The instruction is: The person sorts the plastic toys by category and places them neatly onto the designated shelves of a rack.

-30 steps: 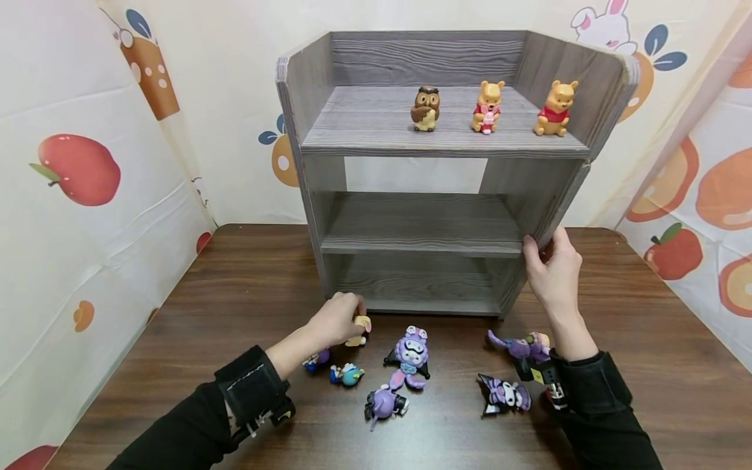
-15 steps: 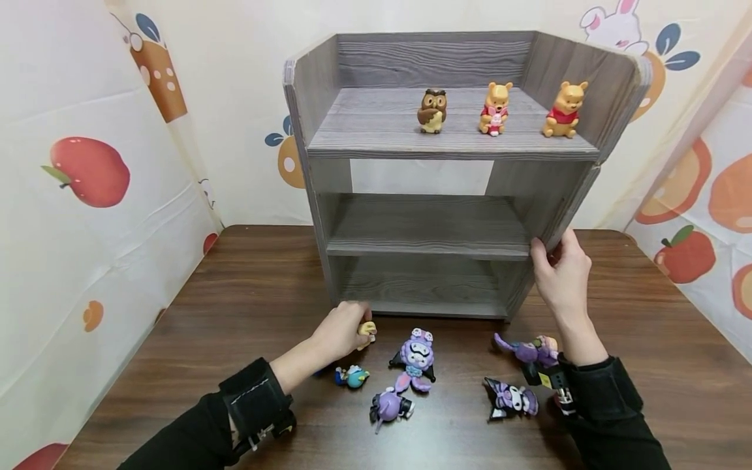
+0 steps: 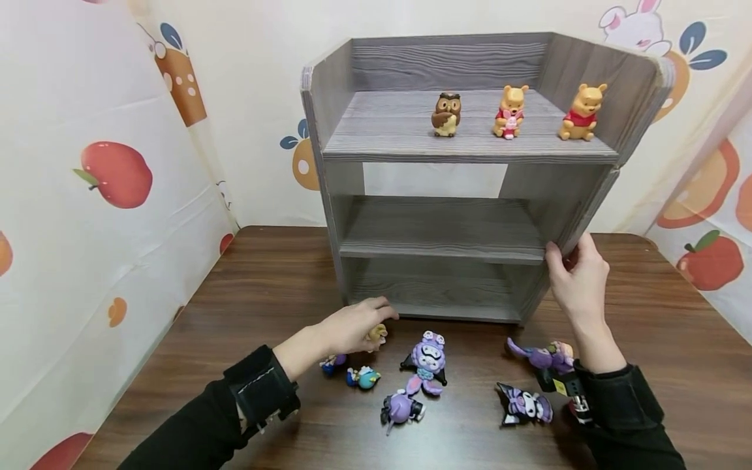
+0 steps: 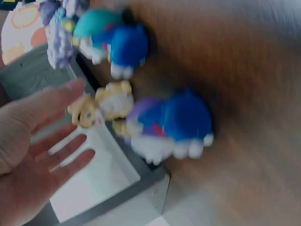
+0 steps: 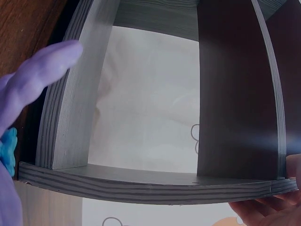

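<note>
My left hand (image 3: 360, 326), fingers extended and spread, is over a small yellow bear-like figurine (image 4: 104, 106) lying on the table in front of the shelf. In the left wrist view the figurine shows beyond the thumb tip. Beside it lie a blue-and-purple figurine (image 4: 169, 123) and a blue-and-teal one (image 3: 363, 377). With thumb at the front edge and fingers round the outer side, my right hand (image 3: 578, 277) grips the right side panel of the grey wooden shelf (image 3: 443, 252). Only part of that hand shows in the right wrist view.
On the top board stand an owl figurine (image 3: 446, 115) and two yellow bears, one a red-shirted bear (image 3: 583, 113). Purple figurines lie on the table: a large one (image 3: 427, 359), a round one (image 3: 401, 409), a black-and-purple one (image 3: 525, 406) and a long-tailed one (image 3: 540, 356) by the right wrist.
The view has shifted, so everything sits further right. My left fingers have straightened from round the yellow figurine, which has gone from upright-looking to lying. The right hand keeps its grip on the shelf.
</note>
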